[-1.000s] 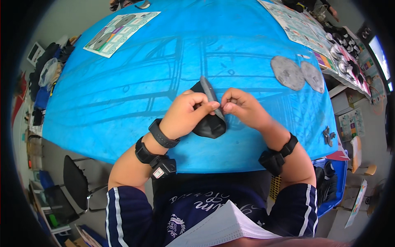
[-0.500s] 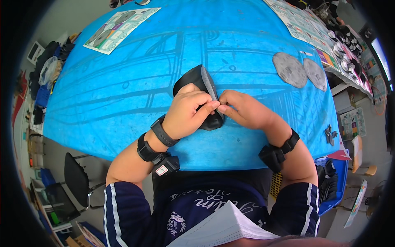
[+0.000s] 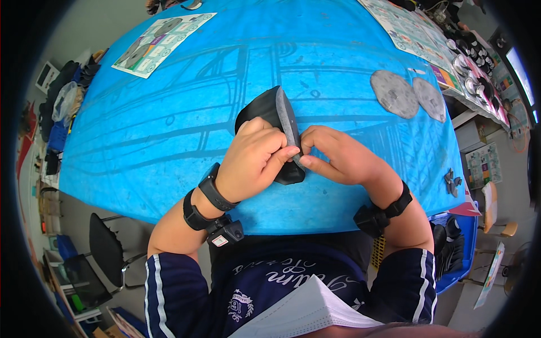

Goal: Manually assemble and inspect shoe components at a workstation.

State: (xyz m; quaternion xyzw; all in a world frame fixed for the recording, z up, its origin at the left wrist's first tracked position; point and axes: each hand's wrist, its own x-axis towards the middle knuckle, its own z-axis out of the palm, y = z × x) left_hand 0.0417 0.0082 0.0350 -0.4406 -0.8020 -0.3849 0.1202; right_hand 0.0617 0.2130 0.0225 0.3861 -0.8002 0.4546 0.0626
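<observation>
A black, smooth, curved piece [image 3: 260,108] with a grey, felt-like rim [image 3: 286,119] stands on edge over the blue table cover; its exact kind does not show. My left hand [image 3: 253,160] wraps around its near side, the thumb pressed on the grey rim. My right hand [image 3: 341,156] is curled at the rim's right side, index finger and thumb at the edge. The left hand hides the middle of the piece, and its lower end shows beneath that hand.
Two grey round discs [image 3: 394,94] lie at the right. Small dark pieces [image 3: 452,183] sit near the right edge. A printed sheet [image 3: 163,45] lies far left. Beside the table stand a blue crate [image 3: 457,265] with black items and a black chair [image 3: 105,242].
My right thumb and index finger have parted slightly, and the thumb sits lower along the rim. My left hand and the black piece have shifted slightly.
</observation>
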